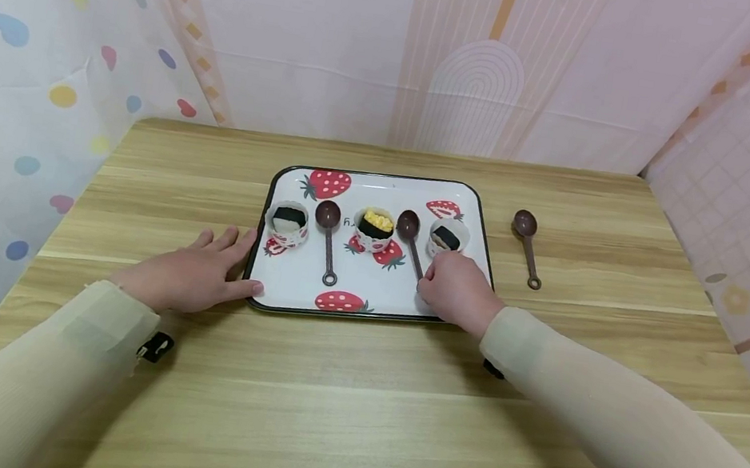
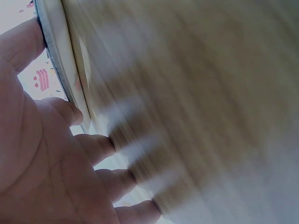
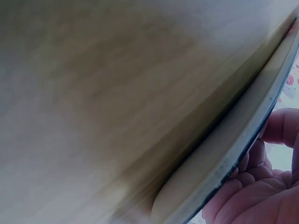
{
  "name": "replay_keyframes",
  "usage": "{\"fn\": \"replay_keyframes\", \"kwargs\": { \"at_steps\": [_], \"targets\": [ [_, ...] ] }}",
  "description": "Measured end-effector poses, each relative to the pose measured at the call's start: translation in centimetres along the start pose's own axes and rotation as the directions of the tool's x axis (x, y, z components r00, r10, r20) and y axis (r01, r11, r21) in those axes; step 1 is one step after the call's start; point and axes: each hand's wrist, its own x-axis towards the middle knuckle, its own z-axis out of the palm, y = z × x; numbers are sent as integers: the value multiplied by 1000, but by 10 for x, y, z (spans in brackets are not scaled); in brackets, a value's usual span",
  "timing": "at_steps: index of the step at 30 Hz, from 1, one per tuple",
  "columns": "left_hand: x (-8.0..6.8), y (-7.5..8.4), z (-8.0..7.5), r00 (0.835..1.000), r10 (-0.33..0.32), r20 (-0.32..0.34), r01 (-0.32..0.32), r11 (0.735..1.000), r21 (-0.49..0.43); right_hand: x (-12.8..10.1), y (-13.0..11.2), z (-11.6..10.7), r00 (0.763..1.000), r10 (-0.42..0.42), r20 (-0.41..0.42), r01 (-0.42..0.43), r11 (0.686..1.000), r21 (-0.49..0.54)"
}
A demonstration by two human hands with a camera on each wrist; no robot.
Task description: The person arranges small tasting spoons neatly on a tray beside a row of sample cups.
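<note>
On the bench (image 1: 351,392), the left hand (image 1: 189,279) lies flat, fingers spread, thumb touching the tray (image 1: 297,291)'s near-left rim; the right hand (image 1: 457,291) curls over the near-right part, pinching the middle spoon (image 1: 411,243)'s handle. The spoon looks light, stiff, slick plastic, best taken mid-handle; farther back, three paper cups (image 1: 374,230) seem tippy.

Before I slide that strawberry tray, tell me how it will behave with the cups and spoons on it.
The tray looks stiff and flat, so it should slide easily on the smooth wooden table rather than flex. The three paper cups look light and upright, so a jerk might tip them. The two brown spoons lie loose on the glossy surface and would probably skid.
</note>
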Motion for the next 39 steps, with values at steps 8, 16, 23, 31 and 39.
{"fn": "replay_keyframes", "kwargs": {
  "at_steps": [8, 16, 23, 31, 39],
  "targets": [
    [0, 2, -1, 1000, -13, 9, 13, 1000, -3, 1, -3, 0, 1000, 11, 11, -11, 1000, -11],
    [-1, 1, -1, 1000, -7, 9, 7, 1000, -7, 4, -6, 2, 999, 22, 28, -21, 999, -50],
    [0, 1, -1, 1000, -6, 8, 6, 1000, -1, 7, -8, 5, 999, 19, 33, -16, 995, -94],
    [1, 0, 0, 1000, -3, 6, 3, 1000, 6, 6, -8, 6, 1000, 0, 18, 2, 992, -126],
    [0, 0, -1, 1000, -7, 11, 7, 1000, -6, 5, -9, 6, 1000, -12, 17, 14, 991, -133]
  ]
}}
